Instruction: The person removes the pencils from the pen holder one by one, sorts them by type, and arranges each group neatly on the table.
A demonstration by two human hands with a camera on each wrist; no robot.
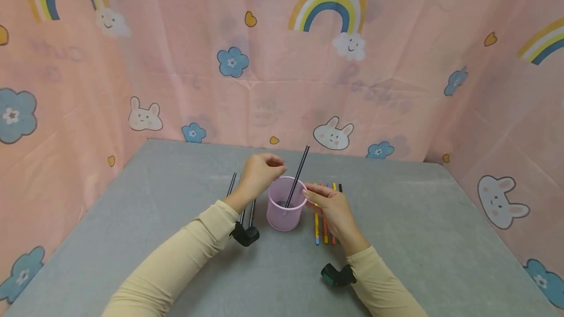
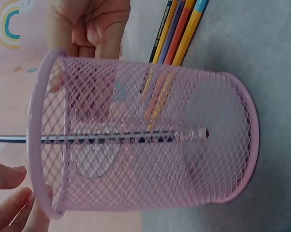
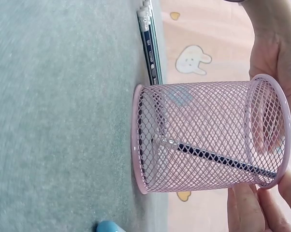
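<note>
A pink mesh pen cup (image 1: 283,220) stands upright on the table. A dark pencil with silvery stripes (image 1: 300,170) leans inside it, its eraser end down at the base, as the left wrist view shows. My right hand (image 1: 331,208) pinches the cup's rim on the right side, thumb and fingers around the edge. At the left of the rim is my left hand (image 1: 257,175), its fingers loosely bent with nothing seen between them; its fingertips (image 2: 12,205) are close to the rim, and whether they touch it I cannot tell.
Several dark striped pencils (image 3: 149,48) lie left of the cup, partly behind my left forearm. To the right, several coloured pencils (image 1: 317,229) lie side by side, partly under my right hand. A grey table (image 1: 432,238) meets a pink printed curtain (image 1: 273,101) behind.
</note>
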